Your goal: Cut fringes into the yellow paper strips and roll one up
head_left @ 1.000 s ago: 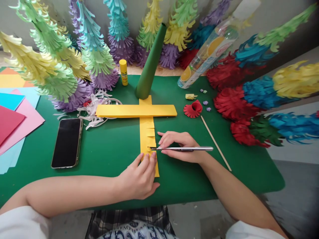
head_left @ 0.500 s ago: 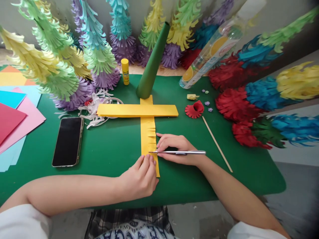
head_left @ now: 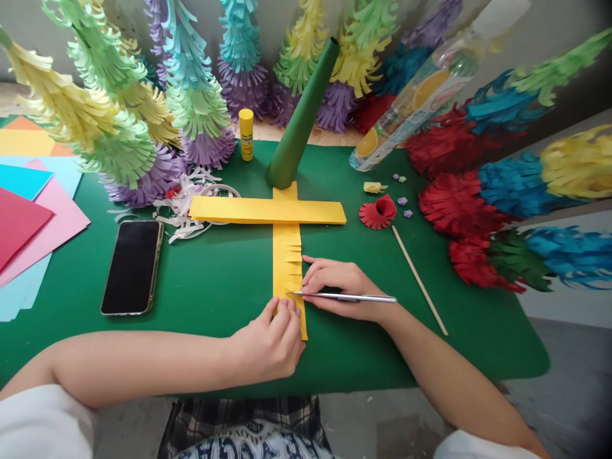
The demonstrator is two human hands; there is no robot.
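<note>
A yellow paper strip [head_left: 280, 261] with fringe cuts along its right edge lies lengthwise in front of me. My left hand [head_left: 270, 338] is closed at its lower part, fingertips pinching the paper. From the right, my right hand [head_left: 347, 287] grips a slim silver pen [head_left: 356, 297], its tip at the fringe just above my left fingertips. Some fringe pieces above the tip look bent up. A second yellow paper strip [head_left: 310, 211] lies crosswise over the first. Behind them a green paper cone [head_left: 301, 121] stands tilted to the right.
A phone [head_left: 132, 268] and white paper scraps [head_left: 184, 207] lie left, coloured sheets [head_left: 52, 223] farther left. A glue stick [head_left: 246, 134] and bottle [head_left: 415, 95] stand behind. Right are a red fringed paper piece [head_left: 375, 215] and wooden stick [head_left: 421, 280]. Fringed paper cones [head_left: 196, 105] line the back.
The camera view has shifted slightly, so the table objects sit a little farther right. Both hands keep nearly the same place on the strip, with the pen tip still at the fringe.
</note>
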